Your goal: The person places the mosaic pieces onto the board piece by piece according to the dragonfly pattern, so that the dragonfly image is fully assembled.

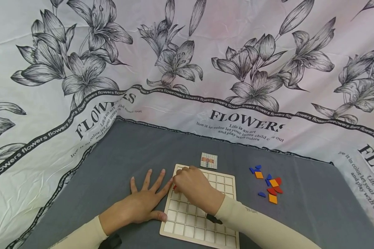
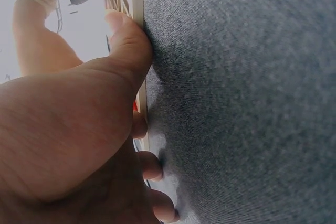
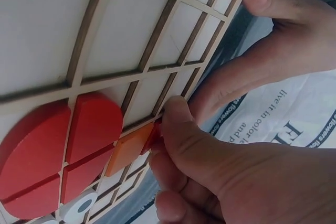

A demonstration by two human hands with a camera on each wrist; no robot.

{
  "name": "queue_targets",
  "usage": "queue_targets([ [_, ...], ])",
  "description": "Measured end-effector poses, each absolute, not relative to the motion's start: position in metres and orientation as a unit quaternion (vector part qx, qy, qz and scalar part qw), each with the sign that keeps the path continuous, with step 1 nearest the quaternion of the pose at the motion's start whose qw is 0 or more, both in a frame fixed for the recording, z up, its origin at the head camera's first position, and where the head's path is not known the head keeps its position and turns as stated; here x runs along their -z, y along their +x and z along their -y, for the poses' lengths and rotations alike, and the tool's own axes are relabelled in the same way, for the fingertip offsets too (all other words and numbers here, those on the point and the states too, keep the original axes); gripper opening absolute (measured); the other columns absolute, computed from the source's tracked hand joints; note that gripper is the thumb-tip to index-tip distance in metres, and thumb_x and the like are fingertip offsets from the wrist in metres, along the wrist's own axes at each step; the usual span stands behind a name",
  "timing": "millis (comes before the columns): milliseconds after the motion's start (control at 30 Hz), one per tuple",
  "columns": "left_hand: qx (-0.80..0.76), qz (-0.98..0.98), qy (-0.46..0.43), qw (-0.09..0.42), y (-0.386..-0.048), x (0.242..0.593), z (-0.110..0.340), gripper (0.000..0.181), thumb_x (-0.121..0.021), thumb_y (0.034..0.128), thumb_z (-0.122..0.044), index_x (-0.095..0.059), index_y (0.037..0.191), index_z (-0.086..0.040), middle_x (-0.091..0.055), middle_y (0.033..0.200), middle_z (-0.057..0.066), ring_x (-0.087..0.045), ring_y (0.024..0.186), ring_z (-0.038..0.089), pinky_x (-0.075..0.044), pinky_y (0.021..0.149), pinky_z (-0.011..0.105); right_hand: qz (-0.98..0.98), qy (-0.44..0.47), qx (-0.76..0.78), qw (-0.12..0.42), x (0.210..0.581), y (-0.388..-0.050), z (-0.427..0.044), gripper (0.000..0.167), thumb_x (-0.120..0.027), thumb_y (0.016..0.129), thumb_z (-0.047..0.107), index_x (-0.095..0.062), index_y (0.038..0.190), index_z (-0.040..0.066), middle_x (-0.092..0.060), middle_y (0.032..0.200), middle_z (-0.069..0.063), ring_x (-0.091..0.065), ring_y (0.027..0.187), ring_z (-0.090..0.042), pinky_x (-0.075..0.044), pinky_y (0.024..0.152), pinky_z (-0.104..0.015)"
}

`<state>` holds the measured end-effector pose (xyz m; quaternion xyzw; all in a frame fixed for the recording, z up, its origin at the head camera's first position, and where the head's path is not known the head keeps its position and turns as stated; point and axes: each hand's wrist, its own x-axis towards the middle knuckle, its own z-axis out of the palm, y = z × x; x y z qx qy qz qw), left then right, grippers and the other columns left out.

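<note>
Two bare hands in cream sleeves are at a square pale wooden board with a raised grid, which lies on a dark grey cloth; the left hand is palm down with straight, spread fingers, its thumb and forefinger against the board's left edge, and grasps nothing; the right hand is over the board's far left part, thumb and curled fingers pinching a small red piece, whose full outline is hidden by them.

The right wrist view shows that red piece at the grid, just beside an orange square piece; next along are four red rounded-edged pieces, set in neighbouring cells about one crossing of the ridges; a white round piece with a dark centre is near them.

Just beyond the board's far edge is a small square card with a printed coloured pattern; apart from the board, to the right, lie scattered blue half-round pieces, orange squares and red curved-edged pieces, some touching or overlapping; behind stands white cloth printed with black flowers and lettering.
</note>
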<state>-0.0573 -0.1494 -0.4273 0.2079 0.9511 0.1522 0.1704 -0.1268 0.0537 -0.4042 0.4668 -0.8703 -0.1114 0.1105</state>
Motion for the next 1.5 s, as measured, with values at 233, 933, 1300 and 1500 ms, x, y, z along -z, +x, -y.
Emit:
queue_targets([
  [233, -0.17, -0.947, 0.22, 0.163, -0.058, 0.431, 0.151, 0.108, -0.064, 0.0872, -0.072, -0.017, 0.172, -0.024, 0.002, 0.178, 0.018, 0.008, 0.156, 0.06, 0.002, 0.099, 0.095, 0.863, 0.478, 0.125, 0.105, 0.401, -0.127, -0.059, 0.02, -0.088, 0.085, 0.042, -0.084, 0.096, 0.025, -0.072, 0.086, 0.008, -0.07, 0.078, -0.01, -0.054, 0.068, -0.026],
  [933, -0.169, -0.949, 0.201, 0.173, -0.056, 0.426, 0.151, 0.11, -0.068, 0.0862, -0.069, -0.016, 0.172, -0.025, 0.003, 0.178, 0.016, 0.009, 0.157, 0.057, 0.001, 0.101, 0.094, 0.9, 0.425, -0.054, 0.073, 0.372, -0.125, -0.116, 0.004, -0.081, 0.096, 0.022, -0.084, 0.098, 0.02, -0.075, 0.089, 0.009, -0.069, 0.076, -0.008, -0.057, 0.076, -0.033],
  [1300, -0.17, -0.947, 0.207, 0.176, -0.056, 0.425, 0.15, 0.109, -0.068, 0.0868, -0.068, -0.016, 0.172, -0.023, 0.003, 0.177, 0.018, 0.009, 0.157, 0.058, 0.001, 0.099, 0.095, 0.922, 0.368, -0.092, 0.075, 0.367, -0.117, -0.17, 0.003, -0.082, 0.095, 0.024, -0.082, 0.098, 0.022, -0.061, 0.076, 0.018, -0.048, 0.062, 0.002, -0.044, 0.058, -0.022],
  [1500, -0.171, -0.947, 0.208, 0.173, -0.056, 0.424, 0.148, 0.11, -0.068, 0.086, -0.068, -0.017, 0.172, -0.023, 0.003, 0.177, 0.018, 0.009, 0.157, 0.059, 0.002, 0.099, 0.096, 0.94, 0.317, -0.1, 0.073, 0.373, -0.114, -0.201, 0.005, -0.084, 0.093, 0.022, -0.08, 0.095, 0.023, -0.055, 0.074, 0.021, -0.046, 0.062, 0.003, -0.039, 0.052, -0.02],
])
